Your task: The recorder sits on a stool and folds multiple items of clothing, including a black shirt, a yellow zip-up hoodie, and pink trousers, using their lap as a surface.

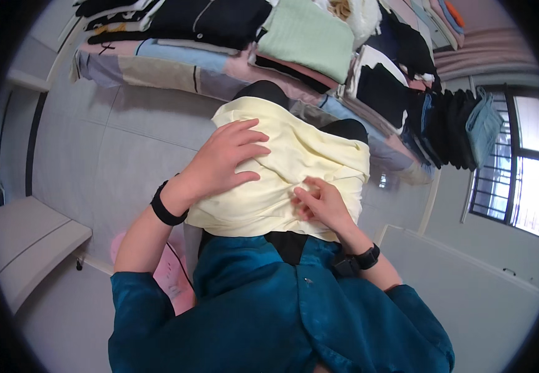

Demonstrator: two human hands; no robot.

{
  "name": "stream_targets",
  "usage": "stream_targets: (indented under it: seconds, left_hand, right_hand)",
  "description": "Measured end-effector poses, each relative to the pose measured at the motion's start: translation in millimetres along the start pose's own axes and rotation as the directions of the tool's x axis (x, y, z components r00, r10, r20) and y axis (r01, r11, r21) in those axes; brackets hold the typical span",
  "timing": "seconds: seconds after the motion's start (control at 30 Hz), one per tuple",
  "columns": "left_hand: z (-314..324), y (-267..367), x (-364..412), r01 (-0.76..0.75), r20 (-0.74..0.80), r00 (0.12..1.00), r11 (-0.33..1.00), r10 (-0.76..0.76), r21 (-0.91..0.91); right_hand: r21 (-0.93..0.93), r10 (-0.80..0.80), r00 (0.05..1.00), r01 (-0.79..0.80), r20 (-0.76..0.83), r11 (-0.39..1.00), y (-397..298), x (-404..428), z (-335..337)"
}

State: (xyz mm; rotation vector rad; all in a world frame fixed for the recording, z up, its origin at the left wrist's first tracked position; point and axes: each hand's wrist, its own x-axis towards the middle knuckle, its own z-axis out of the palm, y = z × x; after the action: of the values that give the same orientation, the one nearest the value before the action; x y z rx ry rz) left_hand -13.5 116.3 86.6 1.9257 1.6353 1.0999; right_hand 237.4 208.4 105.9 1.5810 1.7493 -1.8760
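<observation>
A pale yellow cloth garment (293, 149) lies across my lap, over black-clad knees, with loose wrinkles and a folded band along its far edge. My left hand (232, 156) rests on or just above its left part, fingers spread. Over its right-centre part is my right hand (321, 203), fingers curled and slightly apart, a little blurred. Whether its fingertips touch the fabric I cannot tell. Neither hand grips the cloth. A black band is on the left wrist and a dark watch on the right.
Ahead, a bed with a patchwork cover (157, 72) bears a folded mint-green garment (307, 37), dark folded clothes (209, 21) and a row of folded trousers (456, 126). A beige bench-like piece of furniture (41, 238) stands left; a pink object (174, 279) is beside me.
</observation>
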Motion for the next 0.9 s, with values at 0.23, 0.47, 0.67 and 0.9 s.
stream_targets:
  seconds: [0.23, 0.47, 0.67, 0.9]
  left_hand:
    - [5.6, 3.2, 4.1, 0.043, 0.059, 0.997, 0.998, -0.045, 0.035]
    - [0.8, 16.1, 10.6, 0.092, 0.120, 0.988, 0.994, -0.099, 0.064]
    - [-3.0, 29.2, 24.2, 0.114, 0.178, 0.973, 0.974, -0.150, 0.195]
    - [16.1, 66.5, 49.9, -0.083, 0.289, 0.957, 0.949, -0.008, 0.303]
  right_hand:
    - [0.508, 0.059, 0.997, -0.079, 0.054, 0.858, 15.2, 14.3, 15.4]
    - [0.056, -0.280, 0.928, 0.303, -0.247, 0.952, 17.2, 0.0, -6.3]
    - [-0.815, -0.806, 0.402, 0.204, -0.435, 0.542, 50.4, 15.1, -91.5]
    - [-0.505, -0.620, 0.588, 0.375, -0.519, 0.778, 99.4, 23.6, -146.9]
